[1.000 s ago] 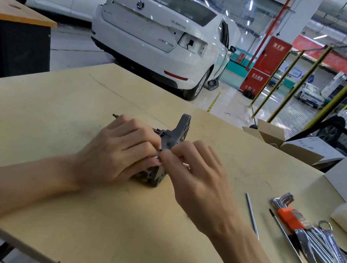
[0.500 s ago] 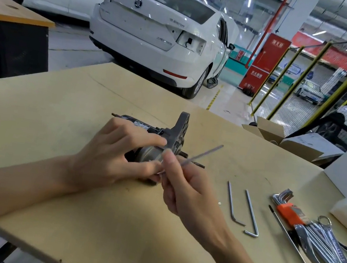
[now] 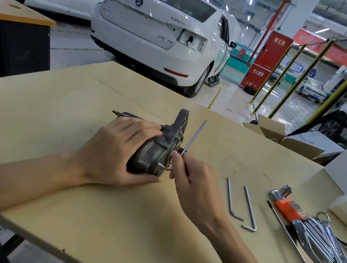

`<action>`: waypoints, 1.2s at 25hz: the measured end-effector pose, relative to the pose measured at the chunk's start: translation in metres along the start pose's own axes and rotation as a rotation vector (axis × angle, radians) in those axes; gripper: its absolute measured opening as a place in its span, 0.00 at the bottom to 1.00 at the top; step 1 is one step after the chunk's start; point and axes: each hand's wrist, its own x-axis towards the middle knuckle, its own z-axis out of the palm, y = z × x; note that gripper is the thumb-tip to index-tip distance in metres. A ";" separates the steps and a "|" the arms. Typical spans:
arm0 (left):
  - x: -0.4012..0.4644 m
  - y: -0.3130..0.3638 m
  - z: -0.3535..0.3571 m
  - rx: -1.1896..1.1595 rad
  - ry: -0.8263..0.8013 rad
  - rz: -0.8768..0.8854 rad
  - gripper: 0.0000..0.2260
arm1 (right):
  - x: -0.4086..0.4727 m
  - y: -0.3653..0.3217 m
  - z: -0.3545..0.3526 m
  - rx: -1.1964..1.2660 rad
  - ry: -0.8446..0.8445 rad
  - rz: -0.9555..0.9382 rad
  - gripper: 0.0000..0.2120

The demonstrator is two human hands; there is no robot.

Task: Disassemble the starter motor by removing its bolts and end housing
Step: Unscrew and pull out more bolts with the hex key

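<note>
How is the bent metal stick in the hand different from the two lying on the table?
The held hex key points up, pinched by the right hand, its short end at the starter motor. The two loose hex keys lie flat, untouched. All are silver and L-shaped.

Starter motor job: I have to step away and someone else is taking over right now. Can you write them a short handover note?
Left hand grips the starter motor, holding it on its side on the wooden table.
Right hand pinches an L-shaped hex key; its short end sits at the motor's end housing, long arm pointing up.
Done: two loose hex keys lie to the right of the motor; no removed bolts are visible.
Left: undo the bolts, then pull off the end housing, which is still attached.
</note>
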 end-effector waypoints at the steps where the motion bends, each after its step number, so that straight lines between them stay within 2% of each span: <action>1: 0.000 0.000 0.001 0.011 0.012 -0.007 0.34 | 0.000 0.000 0.001 -0.012 -0.010 -0.009 0.21; 6: 0.000 -0.001 0.003 0.047 0.076 0.000 0.30 | -0.001 -0.001 0.007 -0.037 -0.076 -0.071 0.20; 14: 0.000 -0.001 0.006 0.057 0.071 -0.001 0.29 | 0.000 -0.007 0.014 -0.092 0.124 -0.115 0.22; 30: 0.000 -0.002 0.006 0.057 0.052 -0.009 0.29 | -0.002 -0.005 0.014 -0.061 0.162 -0.076 0.21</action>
